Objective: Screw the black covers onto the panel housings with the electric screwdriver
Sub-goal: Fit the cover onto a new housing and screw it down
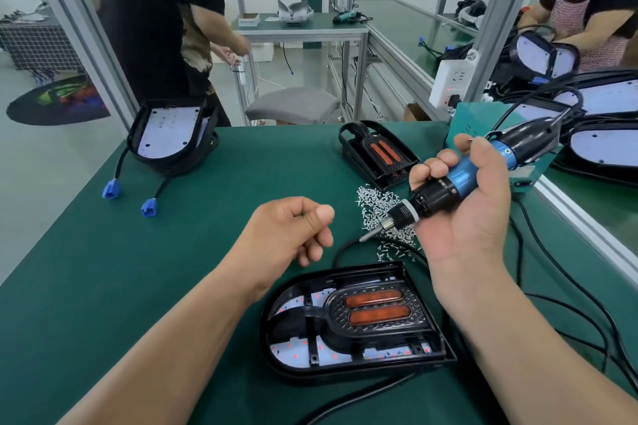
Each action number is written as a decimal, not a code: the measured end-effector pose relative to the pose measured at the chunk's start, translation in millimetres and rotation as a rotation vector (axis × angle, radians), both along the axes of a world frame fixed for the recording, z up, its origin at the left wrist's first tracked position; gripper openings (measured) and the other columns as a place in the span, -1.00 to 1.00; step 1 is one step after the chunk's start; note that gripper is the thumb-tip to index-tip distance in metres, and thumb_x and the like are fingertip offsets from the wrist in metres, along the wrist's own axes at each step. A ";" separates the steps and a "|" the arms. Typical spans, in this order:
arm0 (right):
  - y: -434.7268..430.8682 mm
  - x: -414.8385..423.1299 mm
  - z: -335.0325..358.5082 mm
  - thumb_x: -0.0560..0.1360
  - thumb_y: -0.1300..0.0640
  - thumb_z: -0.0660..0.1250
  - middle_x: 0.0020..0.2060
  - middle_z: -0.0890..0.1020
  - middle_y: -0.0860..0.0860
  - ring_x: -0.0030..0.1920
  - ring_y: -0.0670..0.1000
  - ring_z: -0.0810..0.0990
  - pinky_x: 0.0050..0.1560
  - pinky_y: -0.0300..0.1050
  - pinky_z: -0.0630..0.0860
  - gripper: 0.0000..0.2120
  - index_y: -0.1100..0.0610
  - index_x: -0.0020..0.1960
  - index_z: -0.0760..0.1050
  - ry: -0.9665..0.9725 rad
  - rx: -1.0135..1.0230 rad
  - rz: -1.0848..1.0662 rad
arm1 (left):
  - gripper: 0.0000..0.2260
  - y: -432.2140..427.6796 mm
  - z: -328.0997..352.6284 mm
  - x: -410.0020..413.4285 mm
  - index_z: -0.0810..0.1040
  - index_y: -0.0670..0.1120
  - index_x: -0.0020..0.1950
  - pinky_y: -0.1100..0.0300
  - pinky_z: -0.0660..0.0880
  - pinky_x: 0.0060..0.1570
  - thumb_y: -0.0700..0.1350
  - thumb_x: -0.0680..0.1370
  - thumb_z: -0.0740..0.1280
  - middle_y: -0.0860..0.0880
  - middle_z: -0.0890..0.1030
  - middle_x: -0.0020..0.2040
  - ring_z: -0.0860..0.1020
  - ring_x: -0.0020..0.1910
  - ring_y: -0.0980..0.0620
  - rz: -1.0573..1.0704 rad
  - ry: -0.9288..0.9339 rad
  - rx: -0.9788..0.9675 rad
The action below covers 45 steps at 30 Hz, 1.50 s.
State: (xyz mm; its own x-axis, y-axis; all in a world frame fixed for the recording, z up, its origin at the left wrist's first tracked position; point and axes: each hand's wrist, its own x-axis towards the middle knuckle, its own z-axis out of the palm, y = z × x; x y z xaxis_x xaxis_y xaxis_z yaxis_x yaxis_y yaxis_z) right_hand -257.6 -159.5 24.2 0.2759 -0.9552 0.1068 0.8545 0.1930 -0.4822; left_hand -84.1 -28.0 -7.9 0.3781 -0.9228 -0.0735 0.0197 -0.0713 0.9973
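A black panel housing [276,355] lies on the green mat in front of me, with a black cover [376,310] bearing two orange lenses seated in it. My right hand [469,203] grips the blue and black electric screwdriver [448,183]. Its bit points down-left over a pile of small silver screws [373,203]. My left hand [293,228] hovers left of the bit, above the housing. Its fingers are curled and the thumb presses on the forefinger. I see nothing in it.
A stack of spare black covers [376,155] sits behind the screws. Housings [169,134] with blue connectors [111,189] stand at the far left, and more housings [604,141] are piled at the right. Black cables [569,314] trail on the right. People work at nearby benches.
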 end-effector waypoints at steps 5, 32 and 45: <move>4.2 8.5 4.1 0.62 0.08 0.44 -0.22 0.53 0.00 -0.27 -0.02 0.52 -0.03 -0.06 0.58 -0.83 0.09 0.12 0.50 0.007 -0.018 -0.005 | -0.82 3.7 5.1 2.2 0.71 -0.16 0.00 0.28 0.56 -0.31 -0.06 0.52 0.45 -0.14 0.71 -0.12 0.62 -0.28 0.06 -0.069 0.283 -0.028; 11.3 4.5 9.5 0.66 0.10 0.42 -0.20 0.55 0.00 -0.25 -0.03 0.53 0.03 -0.06 0.59 -0.86 0.10 0.15 0.51 -0.038 -0.047 -0.008 | -0.89 9.7 16.7 -8.8 0.76 -0.10 -0.08 0.18 0.69 -0.18 -0.28 0.46 0.52 -0.31 0.74 0.02 0.76 -0.12 -0.09 -0.159 0.333 -0.071; 13.2 4.2 9.5 0.66 0.11 0.41 -0.19 0.54 0.00 -0.24 -0.03 0.53 0.05 -0.05 0.58 -0.89 0.09 0.14 0.52 -0.035 -0.046 0.003 | -0.90 8.9 17.0 -9.8 0.76 -0.11 -0.06 0.20 0.68 -0.18 -0.27 0.47 0.53 -0.34 0.73 0.06 0.77 -0.05 -0.13 -0.137 0.332 -0.055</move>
